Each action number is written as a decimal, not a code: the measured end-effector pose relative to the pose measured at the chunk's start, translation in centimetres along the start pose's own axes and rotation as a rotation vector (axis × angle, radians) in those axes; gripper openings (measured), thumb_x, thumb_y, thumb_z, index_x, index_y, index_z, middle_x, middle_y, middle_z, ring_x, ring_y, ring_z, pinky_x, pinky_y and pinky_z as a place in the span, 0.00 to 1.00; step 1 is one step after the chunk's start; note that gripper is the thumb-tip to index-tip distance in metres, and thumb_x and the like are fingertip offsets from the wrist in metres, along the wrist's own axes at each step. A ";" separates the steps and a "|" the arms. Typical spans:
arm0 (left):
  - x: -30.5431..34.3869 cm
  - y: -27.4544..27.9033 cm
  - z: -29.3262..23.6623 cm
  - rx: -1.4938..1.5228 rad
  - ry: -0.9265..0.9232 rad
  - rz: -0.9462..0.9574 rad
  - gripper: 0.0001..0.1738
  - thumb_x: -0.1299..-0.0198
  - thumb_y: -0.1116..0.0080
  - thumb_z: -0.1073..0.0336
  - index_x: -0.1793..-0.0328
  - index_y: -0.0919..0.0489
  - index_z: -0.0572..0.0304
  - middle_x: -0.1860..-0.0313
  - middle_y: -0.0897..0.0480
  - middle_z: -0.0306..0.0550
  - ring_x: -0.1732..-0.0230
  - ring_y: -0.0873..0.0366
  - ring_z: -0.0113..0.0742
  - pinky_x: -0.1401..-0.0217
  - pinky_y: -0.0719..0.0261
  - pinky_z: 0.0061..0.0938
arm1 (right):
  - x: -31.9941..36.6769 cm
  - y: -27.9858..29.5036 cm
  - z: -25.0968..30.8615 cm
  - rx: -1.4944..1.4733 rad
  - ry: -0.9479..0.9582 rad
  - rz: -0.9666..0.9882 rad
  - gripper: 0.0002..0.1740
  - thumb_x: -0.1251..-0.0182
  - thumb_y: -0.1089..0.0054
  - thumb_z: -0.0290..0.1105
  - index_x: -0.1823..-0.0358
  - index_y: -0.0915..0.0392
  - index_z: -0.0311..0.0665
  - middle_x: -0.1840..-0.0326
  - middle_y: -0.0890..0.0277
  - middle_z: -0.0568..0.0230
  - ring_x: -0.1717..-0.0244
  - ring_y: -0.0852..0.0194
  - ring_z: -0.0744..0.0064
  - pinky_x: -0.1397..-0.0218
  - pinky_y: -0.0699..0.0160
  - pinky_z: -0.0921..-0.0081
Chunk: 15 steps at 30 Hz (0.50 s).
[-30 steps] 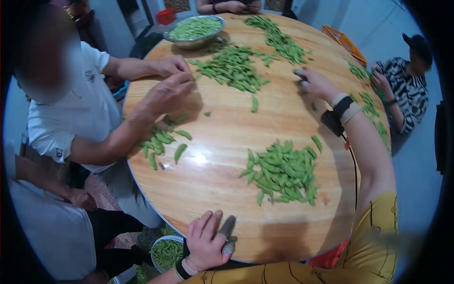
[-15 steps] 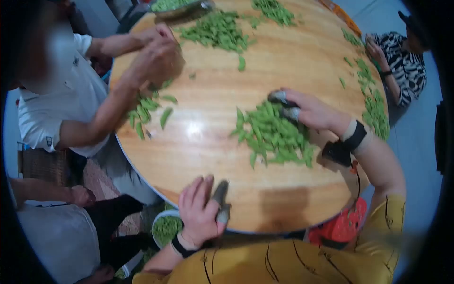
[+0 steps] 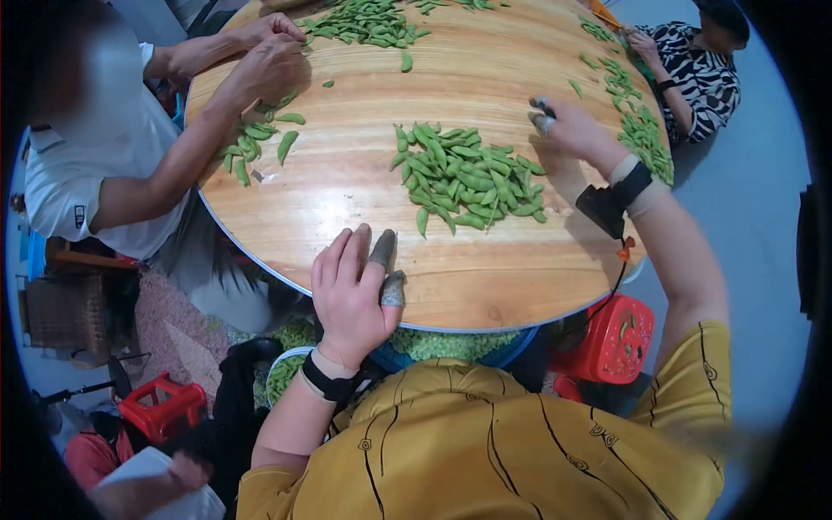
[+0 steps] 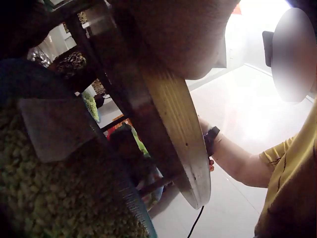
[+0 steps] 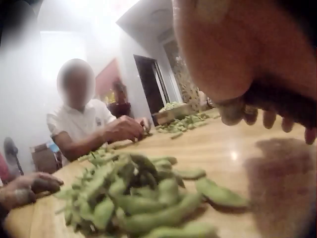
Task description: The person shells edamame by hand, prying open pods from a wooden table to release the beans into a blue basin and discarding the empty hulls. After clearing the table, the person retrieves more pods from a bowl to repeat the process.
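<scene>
A heap of green soybean pods (image 3: 472, 178) lies on the round wooden table (image 3: 347, 191), nearest my side. My right hand (image 3: 582, 134) is over the table just beyond the heap's right side, its fingers loosely extended with no pod between them. Grey covers sit on its thumb and forefinger. In the right wrist view, my right hand (image 5: 223, 54) hangs above the table, close behind the pods (image 5: 143, 193). My left hand (image 3: 351, 286) rests on the table's near edge with fingers spread straight, apart from the heap; its thumb and forefinger also wear grey covers.
A person in a white shirt (image 3: 139, 173) handles pods at the left; another in a striped shirt (image 3: 685, 74) sits at the right. More pods (image 3: 368, 22) lie at the far side. Below the edge are a tub of shelled beans (image 3: 459, 345) and a red stool (image 3: 611, 338).
My right hand came back to the heap's far edge, then moved off to its right. My left hand stays at the table edge. The head view has tilted down.
</scene>
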<state>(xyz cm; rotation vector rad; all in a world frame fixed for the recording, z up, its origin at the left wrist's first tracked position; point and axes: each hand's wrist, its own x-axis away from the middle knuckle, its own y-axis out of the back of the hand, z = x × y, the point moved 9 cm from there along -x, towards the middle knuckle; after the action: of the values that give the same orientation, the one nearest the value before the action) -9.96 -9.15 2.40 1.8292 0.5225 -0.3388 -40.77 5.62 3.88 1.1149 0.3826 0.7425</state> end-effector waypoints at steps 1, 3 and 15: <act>0.1 0.1 0.0 -0.002 -0.006 -0.016 0.22 0.52 0.43 0.59 0.52 0.20 0.64 0.41 0.25 0.55 0.39 0.31 0.55 0.39 0.34 0.45 | 0.7 -0.5 -1.9 0.206 -0.183 0.062 0.19 0.35 0.51 0.39 0.48 0.26 0.36 0.54 0.23 0.41 0.54 0.24 0.46 0.50 0.27 0.60; 0.2 0.2 0.0 -0.003 -0.009 -0.037 0.22 0.51 0.43 0.59 0.52 0.20 0.64 0.42 0.25 0.55 0.39 0.31 0.55 0.39 0.34 0.45 | 2.1 -3.1 -0.9 -0.010 -0.034 -0.060 0.19 0.38 0.52 0.38 0.48 0.26 0.37 0.55 0.23 0.40 0.53 0.24 0.42 0.50 0.27 0.56; 1.2 0.6 -0.2 0.010 -0.042 -0.166 0.20 0.54 0.44 0.61 0.55 0.20 0.61 0.43 0.24 0.55 0.39 0.31 0.53 0.37 0.37 0.45 | 8.3 -1.1 3.1 -0.080 -0.012 -0.303 0.19 0.36 0.50 0.34 0.46 0.27 0.34 0.57 0.22 0.40 0.55 0.24 0.42 0.50 0.26 0.58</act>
<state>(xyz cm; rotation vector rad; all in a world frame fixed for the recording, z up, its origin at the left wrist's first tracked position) -8.62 -8.85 2.34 1.7887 0.6465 -0.4921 -32.59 9.14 4.83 0.9594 0.4945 0.4794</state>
